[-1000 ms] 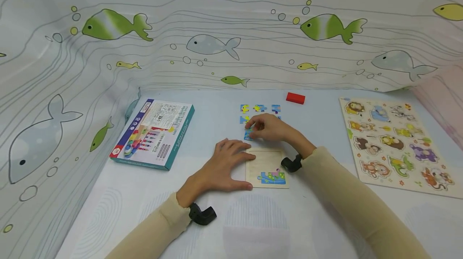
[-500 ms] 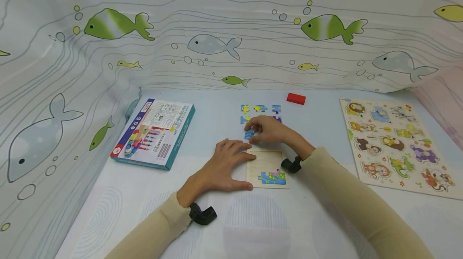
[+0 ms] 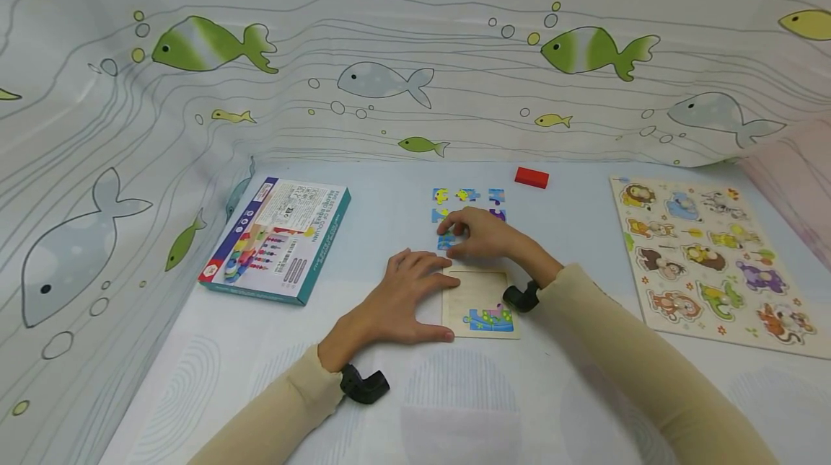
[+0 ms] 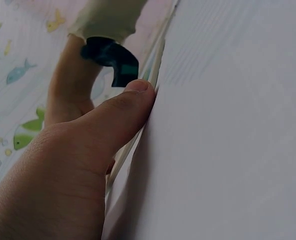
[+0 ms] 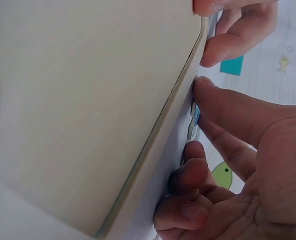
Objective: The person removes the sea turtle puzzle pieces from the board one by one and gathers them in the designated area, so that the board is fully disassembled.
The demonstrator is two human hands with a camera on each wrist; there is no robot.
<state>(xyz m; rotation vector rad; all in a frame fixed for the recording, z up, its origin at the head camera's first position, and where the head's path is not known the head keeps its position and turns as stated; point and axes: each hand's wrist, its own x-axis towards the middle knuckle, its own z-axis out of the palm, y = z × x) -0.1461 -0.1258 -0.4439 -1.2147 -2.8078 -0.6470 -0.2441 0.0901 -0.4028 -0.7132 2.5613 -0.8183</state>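
Note:
My left hand (image 3: 409,299) rests at the left side of a small square wooden puzzle tray (image 3: 474,288), thumb at its near corner, fingers spread at its far left corner. Joined blue, green and pink puzzle pieces (image 3: 490,319) lie in the tray's near right part. Beyond the tray, my right hand (image 3: 483,234) pinches a blue puzzle piece (image 3: 446,242) between thumb and forefinger, low over the table. In the right wrist view the blue piece (image 5: 194,122) shows partly behind the thumb. My left thumb (image 4: 130,95) lies along the tray edge in the left wrist view.
Several loose puzzle pieces (image 3: 496,195) lie in rows behind my right hand, which partly covers them. A red block (image 3: 531,177) sits farther back. At left lies a boxed toy (image 3: 275,241); at right, a large wooden animal puzzle board (image 3: 708,256).
My right thumb has drawn back slightly toward the tray, and more of the blue piece shows between thumb and forefinger. The left hand and tray have stayed in place.

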